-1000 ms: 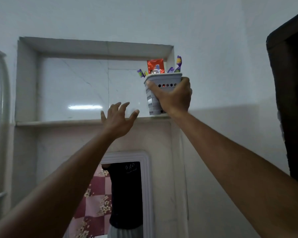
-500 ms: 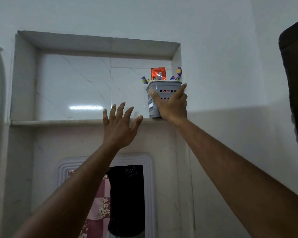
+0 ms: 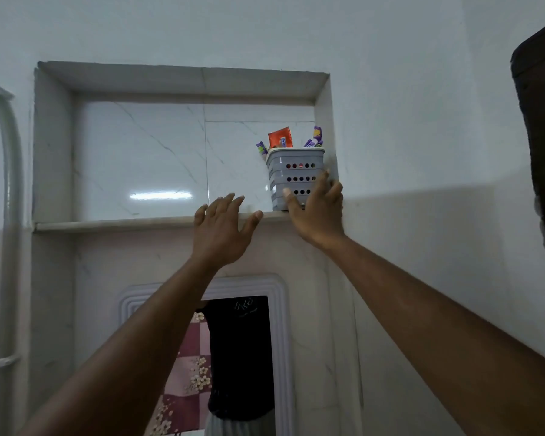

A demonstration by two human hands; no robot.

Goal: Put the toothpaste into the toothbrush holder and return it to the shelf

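Grey plastic, the toothbrush holder stands on the shelf at the niche's right end, the orange toothpaste poking up among toothbrushes. The right hand, fingers spread, lies against its front without gripping. The left hand hovers open, empty, beside the shelf edge.

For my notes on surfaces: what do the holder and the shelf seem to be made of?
Holder: likely grey moulded plastic, matte; rows of punched round holes and a rolled rim suggest it. Shelf: probably polished marble or marble-look tile; pale veins and a light reflection show behind it.
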